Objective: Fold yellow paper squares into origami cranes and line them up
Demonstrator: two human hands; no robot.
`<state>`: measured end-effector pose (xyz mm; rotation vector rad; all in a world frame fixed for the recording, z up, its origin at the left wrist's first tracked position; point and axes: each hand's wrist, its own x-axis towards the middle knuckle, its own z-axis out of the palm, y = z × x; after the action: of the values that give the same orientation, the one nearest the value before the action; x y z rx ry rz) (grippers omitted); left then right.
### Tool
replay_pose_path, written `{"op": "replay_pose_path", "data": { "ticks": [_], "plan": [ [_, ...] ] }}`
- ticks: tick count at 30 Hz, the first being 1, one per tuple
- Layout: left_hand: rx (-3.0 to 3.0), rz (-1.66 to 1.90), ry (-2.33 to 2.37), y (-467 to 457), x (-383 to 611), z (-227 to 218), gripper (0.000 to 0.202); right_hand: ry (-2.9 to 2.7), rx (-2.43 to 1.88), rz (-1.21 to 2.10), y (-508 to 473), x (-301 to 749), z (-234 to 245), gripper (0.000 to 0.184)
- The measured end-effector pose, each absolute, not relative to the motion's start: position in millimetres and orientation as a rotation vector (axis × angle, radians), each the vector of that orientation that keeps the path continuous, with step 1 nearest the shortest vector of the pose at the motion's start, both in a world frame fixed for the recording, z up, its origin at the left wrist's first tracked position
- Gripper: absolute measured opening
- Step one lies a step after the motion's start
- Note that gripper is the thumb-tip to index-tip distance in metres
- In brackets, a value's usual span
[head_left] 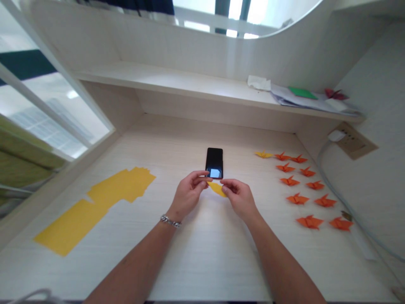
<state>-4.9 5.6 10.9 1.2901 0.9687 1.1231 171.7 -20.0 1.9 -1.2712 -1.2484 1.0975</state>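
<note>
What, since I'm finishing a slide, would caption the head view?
Left hand and right hand hold yellow paper near a phone, with orange folded birds to the right.

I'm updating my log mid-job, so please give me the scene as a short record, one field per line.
left hand: the left hand pinches one end of a small yellow paper piece
right hand: the right hand pinches its other end
beyond hands: phone lying flat, screen mostly dark
left side: yellow sheets spread out, overlapping
right side: ten folded orange birds in two columns
far right: one yellow bird, left of the farthest orange pair
shelf: papers, a green sheet on top
</note>
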Motion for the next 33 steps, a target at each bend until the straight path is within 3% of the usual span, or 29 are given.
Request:
{"op": "replay_pose_path", "data": {
  "ticks": [3,8,27,33],
  "plan": [
    [1.241,1.227,1.114,5.2,-0.9,7.5,0.029,-1.11,-1.269,1.012,-16.4,170.9,-1.4,0.021],
    [1.406,1.102,1.095,-5.6,12.0,1.4,0.024,-1.014,-1.238,0.93,-19.7,161.6,-1.8,0.021],
    [1.401,1.222,1.16,-12.7,16.4,3.8,0.021,-1.271,-1.334,0.568,-34.7,149.5,11.3,0.008],
    [1.427,1.247,1.19,-14.4,16.2,6.3,0.018,-1.288,-1.365,0.606,-34.3,149.2,9.7,0.009]
  ]
}}
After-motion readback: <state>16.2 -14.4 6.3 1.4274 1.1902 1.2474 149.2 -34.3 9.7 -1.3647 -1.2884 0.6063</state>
